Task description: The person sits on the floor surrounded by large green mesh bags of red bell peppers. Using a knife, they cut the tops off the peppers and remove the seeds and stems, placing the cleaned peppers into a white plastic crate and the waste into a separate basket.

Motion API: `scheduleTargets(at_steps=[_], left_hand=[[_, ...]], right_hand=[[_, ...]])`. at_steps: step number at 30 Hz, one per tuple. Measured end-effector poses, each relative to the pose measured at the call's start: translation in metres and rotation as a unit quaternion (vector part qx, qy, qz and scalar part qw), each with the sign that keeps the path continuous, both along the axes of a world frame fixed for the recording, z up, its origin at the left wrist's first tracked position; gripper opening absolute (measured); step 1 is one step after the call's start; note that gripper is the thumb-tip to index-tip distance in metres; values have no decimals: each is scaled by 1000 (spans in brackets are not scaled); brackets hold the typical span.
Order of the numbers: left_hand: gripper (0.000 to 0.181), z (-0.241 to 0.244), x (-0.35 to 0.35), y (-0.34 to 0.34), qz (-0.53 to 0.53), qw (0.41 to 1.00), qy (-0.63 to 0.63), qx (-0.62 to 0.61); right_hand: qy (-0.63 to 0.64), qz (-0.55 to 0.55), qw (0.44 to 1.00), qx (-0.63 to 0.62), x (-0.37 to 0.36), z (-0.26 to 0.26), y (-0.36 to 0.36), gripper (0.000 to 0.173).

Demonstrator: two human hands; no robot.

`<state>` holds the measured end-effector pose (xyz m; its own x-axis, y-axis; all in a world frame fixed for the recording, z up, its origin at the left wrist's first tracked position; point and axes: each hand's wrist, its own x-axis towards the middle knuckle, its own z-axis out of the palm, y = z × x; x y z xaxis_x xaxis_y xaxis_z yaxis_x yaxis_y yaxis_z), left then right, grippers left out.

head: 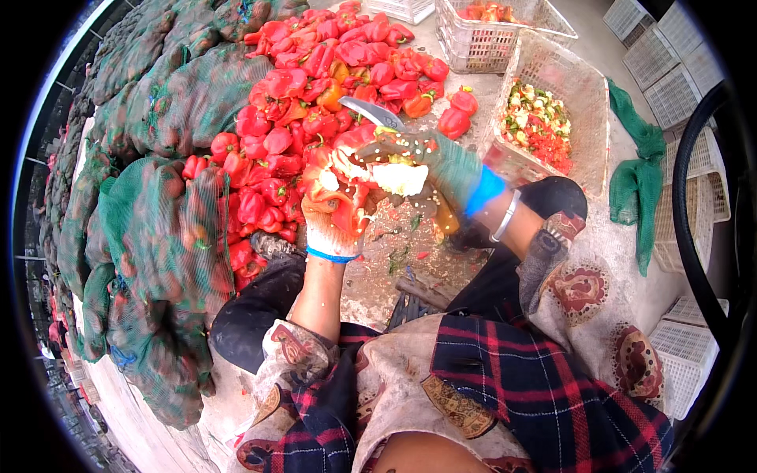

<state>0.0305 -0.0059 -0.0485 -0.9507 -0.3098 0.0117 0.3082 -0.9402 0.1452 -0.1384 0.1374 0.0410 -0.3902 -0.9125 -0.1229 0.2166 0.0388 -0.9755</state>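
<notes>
My left hand (332, 227), in a stained white work glove with a blue cuff, grips an opened red pepper (349, 207). Its torn flesh and pale inside face up. My right hand (440, 162), in a grey-green glove with a blue cuff, holds a knife; the curved blade (372, 112) sticks out beyond the fingers to the upper left, and the handle is hidden. A white, seedy pepper core (401, 179) sits at the right hand's fingers, close beside the opened pepper. Loose seeds cling to the glove.
Whole red peppers (284, 139) lie heaped ahead. Stuffed green mesh sacks (165, 230) line the left. A plastic crate (582, 136) with cores and red scraps stands at right, another crate (473, 50) behind it. Green netting (636, 183) and stacked crates (686, 349) lie farther right.
</notes>
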Motion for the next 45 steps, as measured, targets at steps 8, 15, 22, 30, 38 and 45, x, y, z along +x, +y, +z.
scheduleTargets(at_steps=[8, 15, 22, 30, 38, 45], left_hand=[[76, 12, -41, -24, 15, 996, -70, -50], [55, -45, -34, -42, -36, 958, -234, -163], [20, -21, -39, -29, 83, 937, -295, -170], [24, 29, 64, -95, 169, 964, -188, -86], [14, 79, 192, 56, 422, 886, -161, -104], [39, 143, 506, 99, 592, 309, -666, -333]], right_hand=[[510, -153, 809, 250, -251, -16, 86, 63], [560, 243, 768, 193, -71, -40, -53, 53], [597, 82, 786, 135, -14, -111, -32, 36], [456, -122, 877, 86, -4, -80, -9, 29], [199, 171, 961, -87, 161, 17, -89, 48], [94, 178, 975, -98, 111, 56, -112, 47]])
